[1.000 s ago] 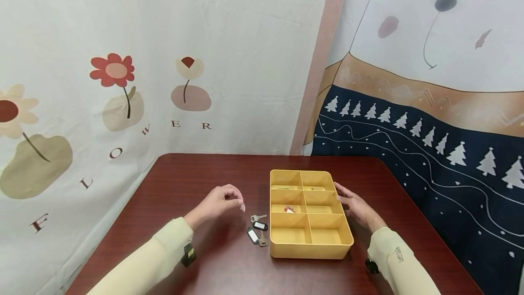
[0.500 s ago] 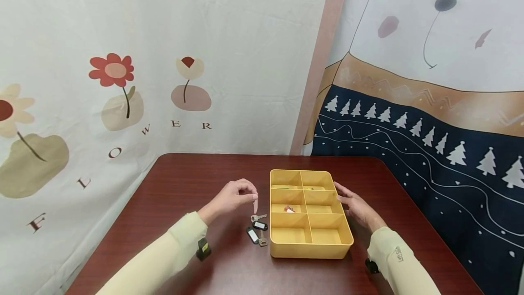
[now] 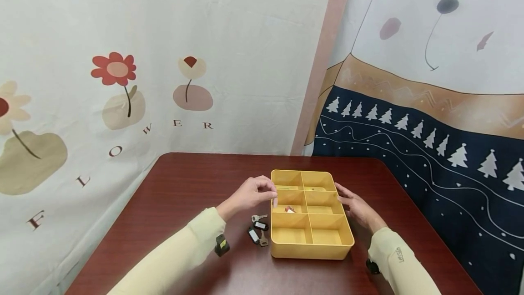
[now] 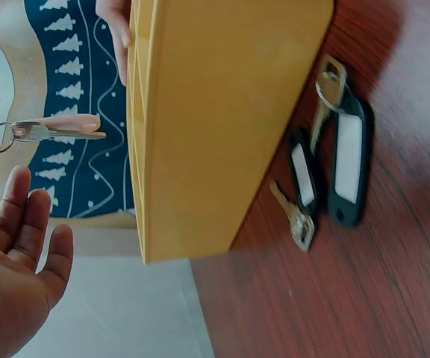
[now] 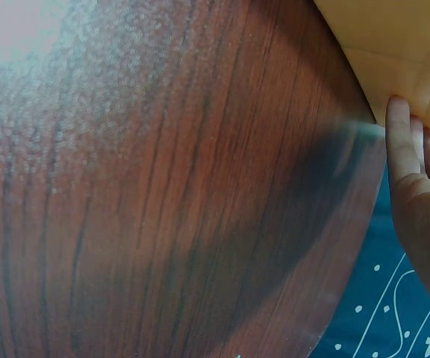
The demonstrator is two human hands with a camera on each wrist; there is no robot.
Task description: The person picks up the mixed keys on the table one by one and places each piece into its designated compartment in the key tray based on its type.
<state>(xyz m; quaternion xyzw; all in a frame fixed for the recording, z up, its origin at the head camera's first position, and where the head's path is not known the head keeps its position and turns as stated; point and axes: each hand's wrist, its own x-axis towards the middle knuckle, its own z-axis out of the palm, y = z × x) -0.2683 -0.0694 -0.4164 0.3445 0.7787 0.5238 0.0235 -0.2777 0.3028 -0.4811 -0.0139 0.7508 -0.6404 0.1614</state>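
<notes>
In the head view my left hand (image 3: 254,193) is over the left rim of a yellow divided box (image 3: 309,250). In the left wrist view its fingertips pinch a silver key (image 4: 51,133) with a ring through its head, held above the box edge. My right hand (image 3: 360,207) rests straight fingers against the box's right side. Left of the box, two keys with black tags lie on the table: one upper key tag (image 3: 260,225) and one lower key tag (image 3: 253,235). A small red and white item (image 3: 289,209) sits in the middle left compartment.
The dark red wooden table (image 3: 204,167) carries the box near its middle right. Low dividers split the box into several compartments; something thin and greenish lies in the back ones. Printed cloths (image 3: 254,58) hang behind and beside the table.
My left hand has moved right, from beside the keys on the table to above the box's left rim. My right hand stays against the box, and the box has not moved.
</notes>
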